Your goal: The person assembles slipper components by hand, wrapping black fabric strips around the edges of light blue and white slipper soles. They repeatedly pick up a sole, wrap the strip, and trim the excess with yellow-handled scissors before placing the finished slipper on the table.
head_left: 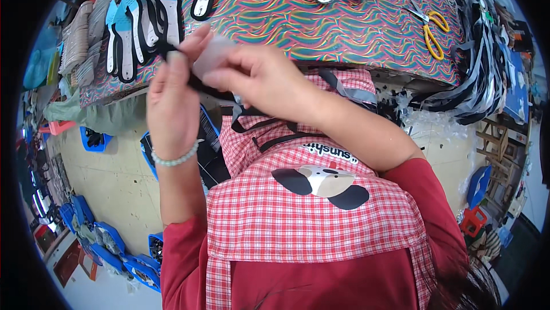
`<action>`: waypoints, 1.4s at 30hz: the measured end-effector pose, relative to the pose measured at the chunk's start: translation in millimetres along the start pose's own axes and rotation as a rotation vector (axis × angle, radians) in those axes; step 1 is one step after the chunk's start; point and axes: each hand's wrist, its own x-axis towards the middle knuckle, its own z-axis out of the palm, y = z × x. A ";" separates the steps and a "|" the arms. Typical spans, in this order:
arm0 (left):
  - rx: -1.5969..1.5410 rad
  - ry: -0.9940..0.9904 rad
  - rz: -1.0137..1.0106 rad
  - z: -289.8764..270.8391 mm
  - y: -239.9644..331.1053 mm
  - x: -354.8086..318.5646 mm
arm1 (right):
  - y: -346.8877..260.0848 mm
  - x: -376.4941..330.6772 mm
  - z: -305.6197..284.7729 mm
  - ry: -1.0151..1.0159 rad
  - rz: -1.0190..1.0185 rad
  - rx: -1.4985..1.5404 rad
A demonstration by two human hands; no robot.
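Observation:
In front of me, above my lap at the table's near edge, both hands work on a narrow black strip. My left hand, with a beaded bracelet at the wrist, is closed with thumb and fingers pinched on the strip's upper end. My right hand pinches a whitish, see-through piece, blurred by motion. The strip runs below the right fingers toward my apron. Whether the whitish piece is joined to the strip is hidden. Nearby on the table lie several white insoles with black edges and light blue ends.
A wavy-patterned cloth covers the table. Yellow-handled scissors lie on its right side. Black and grey strips hang at the right edge. A blue bin with black pieces stands beside my lap. More black strips lie across my apron.

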 end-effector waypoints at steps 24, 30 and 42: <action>0.336 1.199 0.228 -535.8 217.5 -213.9 | -24.3 -822.4 -279.2 1.723 2.048 -0.685; 0.492 0.281 0.127 -63.1 76.4 34.1 | 1.3 -456.7 -307.9 1.064 0.820 -1.336; 0.378 -0.278 -0.088 121.9 -113.7 91.1 | -6.5 -56.3 -134.8 0.722 -0.117 0.387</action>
